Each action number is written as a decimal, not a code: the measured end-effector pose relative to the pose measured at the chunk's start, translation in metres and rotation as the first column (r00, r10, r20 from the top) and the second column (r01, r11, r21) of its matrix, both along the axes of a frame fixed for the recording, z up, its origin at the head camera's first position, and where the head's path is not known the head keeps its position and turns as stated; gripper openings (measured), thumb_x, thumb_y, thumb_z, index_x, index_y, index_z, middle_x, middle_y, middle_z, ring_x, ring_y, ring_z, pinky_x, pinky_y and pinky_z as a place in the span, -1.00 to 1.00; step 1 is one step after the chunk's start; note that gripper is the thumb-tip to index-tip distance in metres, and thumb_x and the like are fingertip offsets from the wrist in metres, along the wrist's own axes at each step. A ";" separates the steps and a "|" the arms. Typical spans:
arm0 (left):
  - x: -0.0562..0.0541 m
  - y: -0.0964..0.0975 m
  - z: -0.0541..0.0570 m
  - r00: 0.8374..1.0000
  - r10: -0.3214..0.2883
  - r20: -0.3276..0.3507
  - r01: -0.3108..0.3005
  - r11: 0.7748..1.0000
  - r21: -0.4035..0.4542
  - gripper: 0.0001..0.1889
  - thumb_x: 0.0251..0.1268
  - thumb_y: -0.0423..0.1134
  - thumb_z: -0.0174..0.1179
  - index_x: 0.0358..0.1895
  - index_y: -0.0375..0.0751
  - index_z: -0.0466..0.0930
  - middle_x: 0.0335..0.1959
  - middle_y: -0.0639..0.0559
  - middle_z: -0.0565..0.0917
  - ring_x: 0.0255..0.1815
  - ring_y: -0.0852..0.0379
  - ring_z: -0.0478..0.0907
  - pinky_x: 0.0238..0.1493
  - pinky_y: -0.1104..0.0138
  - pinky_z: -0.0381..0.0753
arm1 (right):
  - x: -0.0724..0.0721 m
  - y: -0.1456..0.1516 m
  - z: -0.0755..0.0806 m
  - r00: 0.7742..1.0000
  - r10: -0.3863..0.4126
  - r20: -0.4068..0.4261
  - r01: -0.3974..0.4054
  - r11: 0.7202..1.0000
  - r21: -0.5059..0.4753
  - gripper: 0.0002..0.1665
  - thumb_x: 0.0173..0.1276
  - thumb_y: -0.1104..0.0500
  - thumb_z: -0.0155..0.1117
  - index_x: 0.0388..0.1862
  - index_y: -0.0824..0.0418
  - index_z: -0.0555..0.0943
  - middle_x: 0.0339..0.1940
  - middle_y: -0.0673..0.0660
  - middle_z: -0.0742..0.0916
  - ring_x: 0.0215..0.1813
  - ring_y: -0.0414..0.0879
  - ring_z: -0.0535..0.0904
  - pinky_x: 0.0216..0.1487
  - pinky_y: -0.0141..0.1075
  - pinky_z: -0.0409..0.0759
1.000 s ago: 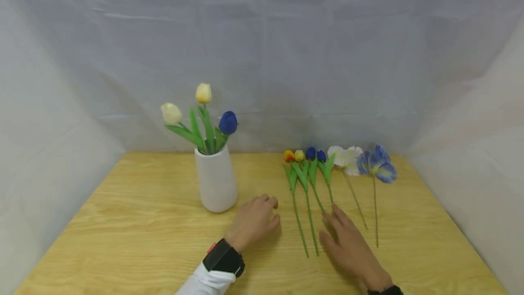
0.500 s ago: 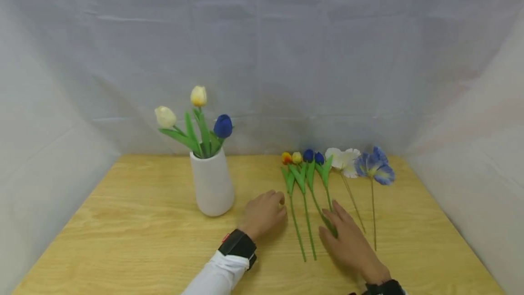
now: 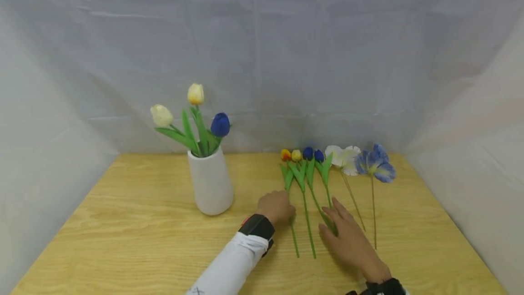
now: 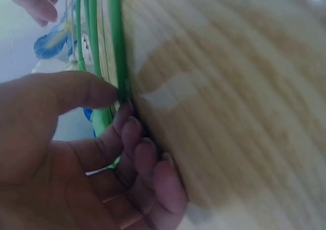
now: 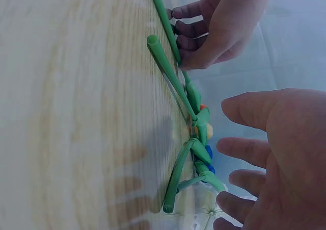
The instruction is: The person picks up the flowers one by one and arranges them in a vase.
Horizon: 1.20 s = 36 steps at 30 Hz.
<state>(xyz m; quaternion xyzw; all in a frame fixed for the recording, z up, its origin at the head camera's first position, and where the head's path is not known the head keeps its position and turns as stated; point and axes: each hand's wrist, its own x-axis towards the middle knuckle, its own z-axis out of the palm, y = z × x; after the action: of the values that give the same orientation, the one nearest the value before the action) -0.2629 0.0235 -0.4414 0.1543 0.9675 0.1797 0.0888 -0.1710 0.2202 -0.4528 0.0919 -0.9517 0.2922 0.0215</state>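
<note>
My left hand [image 3: 276, 207] has come down on the stem of the leftmost lying tulip, whose bloom is orange-red [image 3: 285, 155]. In the left wrist view, its thumb and index fingertip pinch the green stem [image 4: 117, 36] close to the wood. Beside it lie a pale yellow tulip [image 3: 296, 155] and two blue tulips, one on the left [image 3: 308, 153] and one on the right [image 3: 319, 155]. My right hand [image 3: 348, 240] hovers with spread fingers over the lower stems of the blue pair, partly covering them. Nothing is between its fingers in the right wrist view.
A white vase [image 3: 210, 185] left of the hands holds a cream tulip [image 3: 161, 115], a yellow one [image 3: 195, 94] and a blue one [image 3: 220, 124]. On the right lie a white flower [image 3: 348, 159] and a violet-blue flower [image 3: 374, 165] on thin stems. A pale cloth [image 3: 262, 58] hangs behind the wooden table [image 3: 135, 222].
My left hand has moved right from beside the vase to the orange-red tulip and now pinches its stem, which has shifted slightly. The right hand has stayed nearly still.
</note>
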 end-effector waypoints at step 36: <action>0.015 -0.071 0.030 0.996 0.077 -0.052 -0.043 0.875 0.482 -0.82 0.25 -0.30 0.08 -0.46 -0.28 0.60 -0.77 0.12 0.55 -0.78 0.22 0.51 -0.69 0.37 0.46 | 0.012 -0.013 0.007 0.998 0.016 0.056 -0.014 0.999 -0.035 -0.36 0.47 -0.06 0.06 0.38 0.29 0.33 0.52 0.30 0.08 0.46 0.29 0.01 0.29 0.23 0.11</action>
<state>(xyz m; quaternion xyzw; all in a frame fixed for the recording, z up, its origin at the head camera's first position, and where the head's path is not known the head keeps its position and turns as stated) -0.2483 -0.0480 -0.4114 0.1477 0.8995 0.4111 0.0085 -0.1588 0.2069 -0.4462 0.0905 -0.9460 0.3114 -0.0057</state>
